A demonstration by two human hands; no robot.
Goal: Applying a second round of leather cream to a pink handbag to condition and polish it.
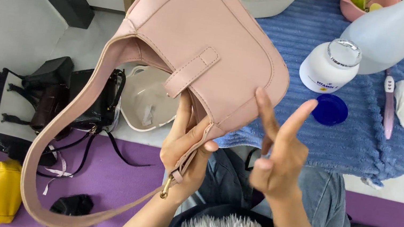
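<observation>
Your left hand [186,151] pinches the pink shoulder bag [206,49] by its lower corner; right hand [278,158] spread, two fingers raised beside it.
Held above the blue mat's [360,138] near edge, the bag could slip, and its dangling strap [51,160] might catch the open white jar [330,66].

A white round jar [329,66] with a blue-and-orange label [325,85] stands on the blue towel [354,143], lid off.
</observation>
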